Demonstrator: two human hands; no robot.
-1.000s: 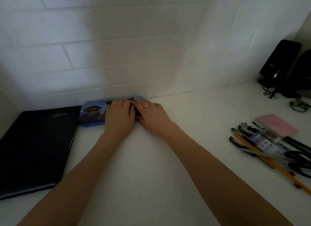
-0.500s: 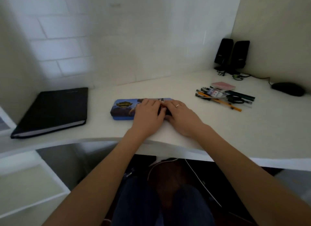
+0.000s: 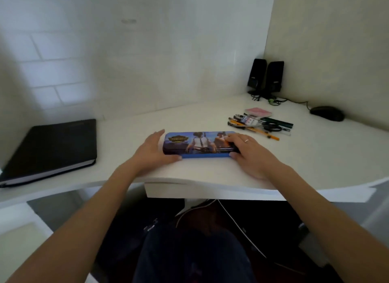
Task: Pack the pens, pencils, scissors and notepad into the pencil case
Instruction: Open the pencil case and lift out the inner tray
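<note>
Head view looks down on a white desk (image 3: 210, 173) set into a corner. Near its front edge lies the pencil case (image 3: 199, 144), closed, its printed lid up and its long side along that edge. The left hand (image 3: 150, 151) cups the case's left end, fingers straight along the far side and thumb laid against the front blue rim. The right hand (image 3: 247, 151) curls over the right end, fingers on the lid and thumb at the front corner, gripping it.

Farther back toward the desk's right rear lies a loose cluster: pens and pencils (image 3: 246, 122) side by side, an orange pencil (image 3: 262, 132) slanting forward out of it, black-handled scissors (image 3: 273, 127) among them, and a pink notepad (image 3: 258, 112) at the far side. All sit apart from the case.

A black folder (image 3: 54, 148) rests at the left edge. Two black speakers (image 3: 266, 77) stand in the rear corner, a black mouse (image 3: 327, 113) to their right.
</note>
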